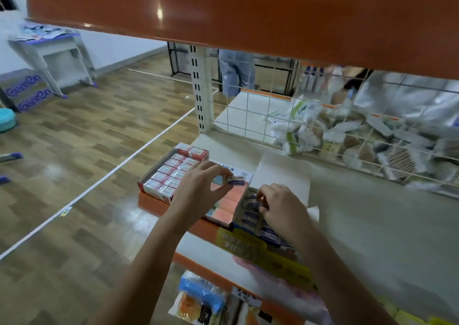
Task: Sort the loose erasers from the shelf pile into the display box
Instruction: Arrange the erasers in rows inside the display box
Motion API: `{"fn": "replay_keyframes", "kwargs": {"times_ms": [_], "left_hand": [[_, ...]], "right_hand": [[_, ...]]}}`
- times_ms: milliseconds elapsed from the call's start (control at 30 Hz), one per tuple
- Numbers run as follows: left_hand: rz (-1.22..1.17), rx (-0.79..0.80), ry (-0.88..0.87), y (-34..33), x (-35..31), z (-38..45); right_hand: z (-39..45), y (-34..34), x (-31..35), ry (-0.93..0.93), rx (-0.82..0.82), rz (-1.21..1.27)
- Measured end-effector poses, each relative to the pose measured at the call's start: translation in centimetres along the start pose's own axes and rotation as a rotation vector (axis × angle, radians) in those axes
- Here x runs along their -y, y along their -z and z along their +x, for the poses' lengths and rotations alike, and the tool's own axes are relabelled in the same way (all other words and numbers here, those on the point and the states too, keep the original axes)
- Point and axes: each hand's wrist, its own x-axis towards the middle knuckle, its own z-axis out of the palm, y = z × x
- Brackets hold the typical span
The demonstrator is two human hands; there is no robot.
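nearest, low down, are snack bags [198, 297] on the shelf under this one. above them the two arms reach out to the shelf [372, 213].

the right hand [280, 205] is bent over the pile [260, 225] of loose erasers with blue bands at the shelf's front edge. its fingers [260, 196] are curled down on one eraser in the pile. it looks like a pinch, but the view is blurry, so one cannot tell if the eraser is really held yet.

the left hand [198, 188] is a bit farther in. its fingers [223, 173] are closed in a small pinch on one eraser [236, 181], held by its end and lifted over the box [228, 200]. holding it by the end probably leaves the rest free to slide into a row. pink and blue rows already lie inside the box. its lid stands open at the back, so the way in is clear.

just left of the box sits a red tray [173, 173] packed with small red and white packs. these are neat and look done.

farther back a wire fence [248, 116] keeps a heap of bags [347, 135] apart. a big orange beam [248, 14] hangs over it all.
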Motion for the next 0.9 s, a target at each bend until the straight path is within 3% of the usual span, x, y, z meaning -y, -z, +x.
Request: {"fn": "replay_keyframes", "kwargs": {"times_ms": [233,400,600,733,900], "left_hand": [[-0.061,0.142,-0.217,-1.0,1.0,1.7],[-0.130,0.279,-0.264,-2.3,0.4,2.8],[-0.014,0.458,-0.399,-5.0,-2.3,3.3],[0.084,0.494,-0.452,-6.7,-3.4,2.9],[0.177,0.470,-0.444,-7.2,-3.3,2.9]], "right_hand": [[-0.7,-0.8,1.6,-0.159,-0.069,-0.068],[-1.5,-0.2,1.9,-0.238,-0.126,-0.068],[-5.0,2.8,-0.6,-0.492,-0.299,-0.118],[-6.6,3.1,-1.6,-0.641,-0.288,-0.065],[-6.8,2.4,-2.1,-0.684,-0.269,0.009]]}}
